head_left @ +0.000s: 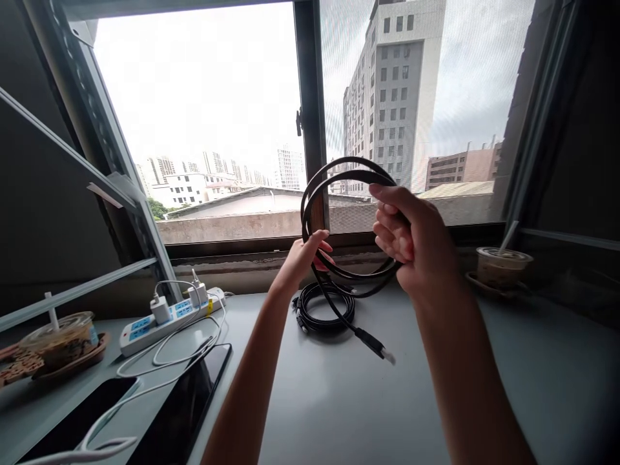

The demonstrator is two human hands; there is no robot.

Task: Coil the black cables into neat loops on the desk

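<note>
A black cable (pixel 346 177) hangs in wide loops between my two hands, above the table. My left hand (pixel 310 252) is closed around the left side of the loops, thumb over the cable. On the right side, my right hand (pixel 402 226) grips the same loops with curled fingers. One end of the cable dangles below, with a black plug (pixel 371 342) that has a pale tip. Behind and beneath it, a second black cable (pixel 324 316) lies coiled on the table.
The grey table (pixel 358 413) meets a window ledge. To the left are a white power strip (pixel 169 323) with chargers and white cords, a tablet (pixel 186 407), a phone (pixel 87 413) and a plastic cup (pixel 62 336). Another cup (pixel 501 265) stands at right. A metal shelf frame (pixel 121 148) rises at left.
</note>
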